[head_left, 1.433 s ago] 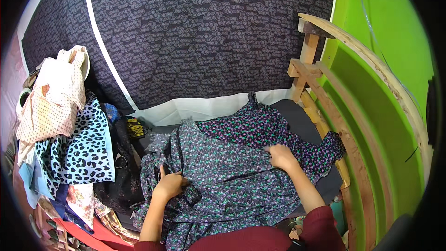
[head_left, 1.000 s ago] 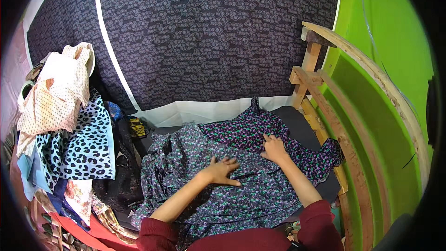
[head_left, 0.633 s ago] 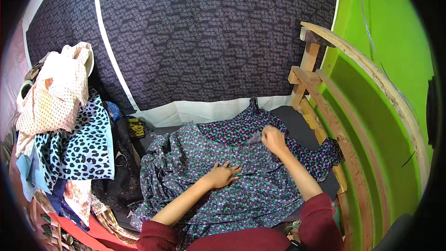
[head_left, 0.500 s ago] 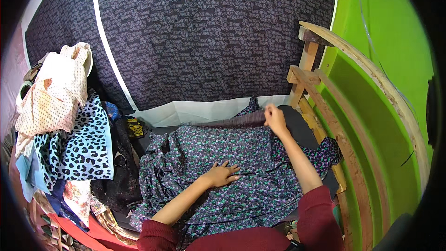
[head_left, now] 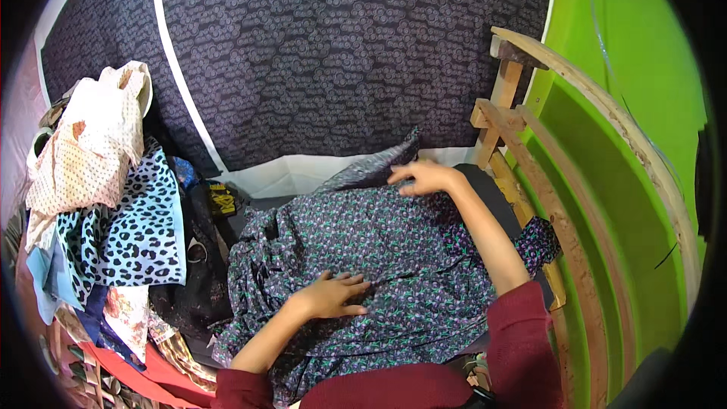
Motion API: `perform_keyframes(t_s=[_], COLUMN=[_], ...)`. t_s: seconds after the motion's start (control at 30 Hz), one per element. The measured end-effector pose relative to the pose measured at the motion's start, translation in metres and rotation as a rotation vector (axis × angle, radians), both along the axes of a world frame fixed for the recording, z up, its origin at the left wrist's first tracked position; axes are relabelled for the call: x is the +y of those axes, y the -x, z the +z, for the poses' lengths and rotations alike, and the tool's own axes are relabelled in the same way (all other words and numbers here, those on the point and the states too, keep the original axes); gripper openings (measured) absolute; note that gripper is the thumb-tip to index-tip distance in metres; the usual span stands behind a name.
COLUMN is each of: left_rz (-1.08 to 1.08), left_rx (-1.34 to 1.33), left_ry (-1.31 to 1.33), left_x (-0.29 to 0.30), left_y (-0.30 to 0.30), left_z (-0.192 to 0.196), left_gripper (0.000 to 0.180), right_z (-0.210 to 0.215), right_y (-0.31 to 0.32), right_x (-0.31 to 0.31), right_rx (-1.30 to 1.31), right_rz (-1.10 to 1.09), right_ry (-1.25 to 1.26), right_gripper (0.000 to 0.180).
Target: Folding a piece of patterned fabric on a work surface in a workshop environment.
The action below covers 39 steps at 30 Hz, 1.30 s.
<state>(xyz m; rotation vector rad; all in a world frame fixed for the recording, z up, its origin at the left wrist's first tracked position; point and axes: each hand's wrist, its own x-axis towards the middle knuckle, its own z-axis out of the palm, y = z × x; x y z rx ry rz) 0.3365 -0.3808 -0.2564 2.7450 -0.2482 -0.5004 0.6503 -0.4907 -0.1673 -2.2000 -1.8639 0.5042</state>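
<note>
A dark garment with a small purple, white and green flower print lies spread in front of me. My left hand presses flat on its middle, fingers spread. At the garment's far edge, my right hand hovers over or touches the cloth with its fingers apart, nothing gripped that I can see. Just left of those fingers, a flap of the same cloth stands up, blurred by motion. A sleeve-like end of the garment sticks out beyond my right forearm.
To the left is a heap of clothes: a cream dotted piece, a blue leopard-print piece and a black lacy one. A wooden slatted rail runs along the right, before a green wall. Dark patterned fabric hangs behind.
My right hand has moved left along the far edge, its fingers spreading from a pinch. The flap there has swung up. My left hand has slid slightly left.
</note>
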Motion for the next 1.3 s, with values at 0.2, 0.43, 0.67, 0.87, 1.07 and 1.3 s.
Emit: perform_keyframes(t_s=[0.2,0.43,0.67,0.87,1.07,1.3], left_rz=[0.534,0.949,0.899,0.828,0.977,0.329], left_rx=[-0.237,-0.511,-0.678,-0.830,-0.999,-0.388], left_ry=[0.081,-0.011,-0.090,0.184,-0.384,0.050], left_x=[0.027,-0.018,-0.004,0.060,0.091,-0.045], left_y=[0.124,0.168,0.154,0.098,0.047,0.103], left_z=[0.046,-0.007,-0.025,0.042,0.067,0.024], left_gripper=[0.057,0.067,0.021,0.022,0.049,0.060], right_z=[-0.055,-0.086,-0.124,-0.080,-0.033,-0.079], right_y=[0.066,0.140,0.139,0.047,0.012,0.138], right_x=[-0.118,-0.182,-0.176,-0.174,-0.120,-0.150], right_rx=[0.195,0.033,-0.094,-0.077,-0.408,-0.021], right_rz=[0.124,-0.426,-0.645,-0.662,-0.975,-0.305], right_ry=[0.143,0.113,-0.201,-0.658,-0.825,-0.666], right_gripper=[0.054,0.068,0.028,0.015,0.033,0.053])
